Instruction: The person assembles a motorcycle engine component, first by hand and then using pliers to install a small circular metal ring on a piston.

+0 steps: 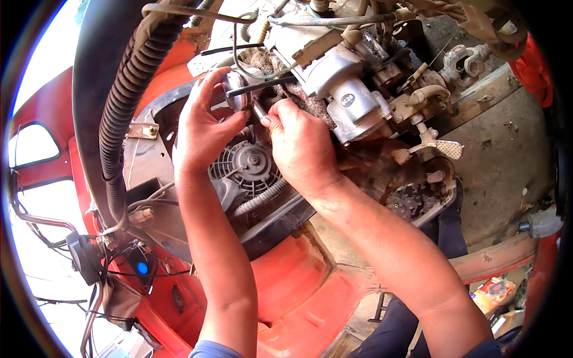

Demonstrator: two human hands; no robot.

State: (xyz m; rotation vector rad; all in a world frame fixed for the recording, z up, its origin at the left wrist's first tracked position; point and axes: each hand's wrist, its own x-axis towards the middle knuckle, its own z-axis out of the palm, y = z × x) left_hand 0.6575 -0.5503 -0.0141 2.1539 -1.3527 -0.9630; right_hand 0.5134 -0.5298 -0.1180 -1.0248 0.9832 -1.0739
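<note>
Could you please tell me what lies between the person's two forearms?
In the head view, a round caged fan and a ribbed grey hose show between the left forearm and the right forearm, with a red panel nearer the lower edge.

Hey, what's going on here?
Someone is working bare-handed on machinery. The left hand holds a round silver part by its edge, while the right hand pinches a short metal piece close beside it. A round fan shows between the forearms, and a silver metal housing sits to the right of the hands.
</note>
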